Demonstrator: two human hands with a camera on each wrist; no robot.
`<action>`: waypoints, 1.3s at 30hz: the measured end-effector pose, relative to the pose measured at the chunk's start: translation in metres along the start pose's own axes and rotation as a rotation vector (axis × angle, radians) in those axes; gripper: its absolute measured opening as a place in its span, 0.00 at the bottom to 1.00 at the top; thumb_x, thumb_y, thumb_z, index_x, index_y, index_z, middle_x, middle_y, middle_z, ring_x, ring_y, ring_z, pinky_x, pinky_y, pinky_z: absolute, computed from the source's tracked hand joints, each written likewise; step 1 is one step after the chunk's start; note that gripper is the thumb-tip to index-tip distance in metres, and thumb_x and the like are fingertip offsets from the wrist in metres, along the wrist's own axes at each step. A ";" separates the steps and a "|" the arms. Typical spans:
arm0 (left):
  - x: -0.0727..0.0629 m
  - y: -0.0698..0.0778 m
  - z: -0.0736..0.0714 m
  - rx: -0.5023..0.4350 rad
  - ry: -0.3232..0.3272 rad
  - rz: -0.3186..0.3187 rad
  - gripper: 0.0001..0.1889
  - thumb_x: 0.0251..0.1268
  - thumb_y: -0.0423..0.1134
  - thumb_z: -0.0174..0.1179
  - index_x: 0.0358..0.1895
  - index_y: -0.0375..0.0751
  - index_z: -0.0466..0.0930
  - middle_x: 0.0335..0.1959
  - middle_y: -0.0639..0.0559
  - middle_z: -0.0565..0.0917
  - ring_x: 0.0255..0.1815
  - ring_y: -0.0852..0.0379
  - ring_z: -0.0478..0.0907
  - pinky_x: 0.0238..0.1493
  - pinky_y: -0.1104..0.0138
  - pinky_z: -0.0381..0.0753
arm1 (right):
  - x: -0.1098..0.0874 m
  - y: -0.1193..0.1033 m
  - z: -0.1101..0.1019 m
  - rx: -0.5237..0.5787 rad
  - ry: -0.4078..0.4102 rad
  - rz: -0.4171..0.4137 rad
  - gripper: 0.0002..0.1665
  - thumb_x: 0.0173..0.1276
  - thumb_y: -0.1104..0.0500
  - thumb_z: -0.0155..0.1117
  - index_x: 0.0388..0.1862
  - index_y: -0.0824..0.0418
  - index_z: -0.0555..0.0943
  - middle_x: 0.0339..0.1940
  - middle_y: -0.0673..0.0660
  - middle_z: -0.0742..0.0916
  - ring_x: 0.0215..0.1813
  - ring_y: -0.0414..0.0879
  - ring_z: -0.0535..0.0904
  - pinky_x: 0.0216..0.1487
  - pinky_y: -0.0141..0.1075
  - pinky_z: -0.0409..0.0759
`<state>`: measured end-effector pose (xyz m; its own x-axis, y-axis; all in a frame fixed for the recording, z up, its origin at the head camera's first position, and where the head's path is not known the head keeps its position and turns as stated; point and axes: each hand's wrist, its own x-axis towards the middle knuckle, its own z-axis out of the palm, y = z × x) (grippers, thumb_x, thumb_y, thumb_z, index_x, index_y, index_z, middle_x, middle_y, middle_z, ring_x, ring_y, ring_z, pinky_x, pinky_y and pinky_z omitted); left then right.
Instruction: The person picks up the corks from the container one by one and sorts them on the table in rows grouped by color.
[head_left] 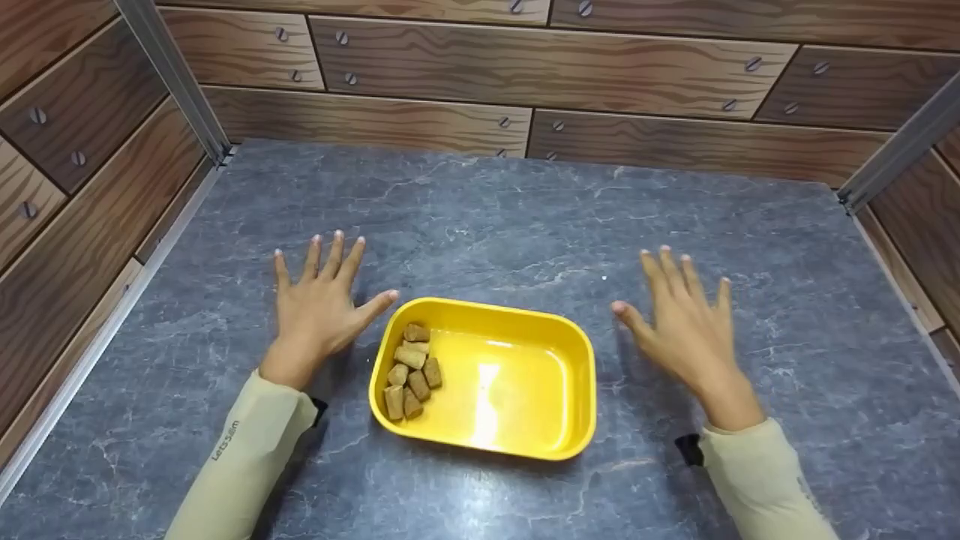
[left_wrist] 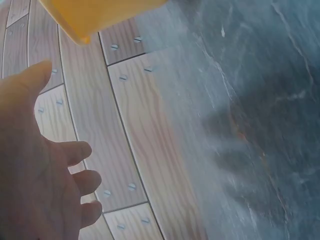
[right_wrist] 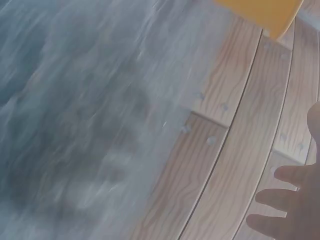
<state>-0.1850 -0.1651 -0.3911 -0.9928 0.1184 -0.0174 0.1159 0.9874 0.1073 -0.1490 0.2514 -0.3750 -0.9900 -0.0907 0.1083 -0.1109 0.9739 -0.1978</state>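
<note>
A yellow rectangular tray (head_left: 510, 315) with rounded corners sits on the table between the two hands. Several short brown cylindrical pieces (head_left: 411, 357), rough like corks, lie bunched along its left wall. To the left of the tray, my left hand (head_left: 316, 304) is spread palm down, thumb pointing toward the rim, holding nothing. On the other side my right hand (head_left: 686, 330) is likewise spread and bare, farther from the tray. Both wrist views catch a corner of the tray at the top, with the left fingers (left_wrist: 87, 182) and right fingers (right_wrist: 277, 199) extended.
The table (head_left: 480, 217) has a dark blue-grey marbled top. Wood-patterned panels (head_left: 555, 67) rise at the back and both sides, with metal corner posts (head_left: 176, 75) at the joins. A tiny white speck (head_left: 604, 278) lies on the tabletop behind the tray.
</note>
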 end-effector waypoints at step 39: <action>-0.008 -0.016 0.022 -0.999 -0.346 0.210 0.37 0.73 0.52 0.50 0.77 0.41 0.47 0.78 0.43 0.52 0.79 0.43 0.49 0.77 0.48 0.47 | 0.039 -0.137 -0.017 0.113 -0.038 -0.555 0.42 0.70 0.33 0.48 0.77 0.50 0.58 0.77 0.53 0.65 0.78 0.54 0.56 0.75 0.56 0.55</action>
<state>-0.1784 -0.1796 -0.4143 -0.8756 0.4533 -0.1670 0.0507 0.4301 0.9013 -0.1713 0.1182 -0.3273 -0.7829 -0.5921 0.1913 -0.6221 0.7501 -0.2243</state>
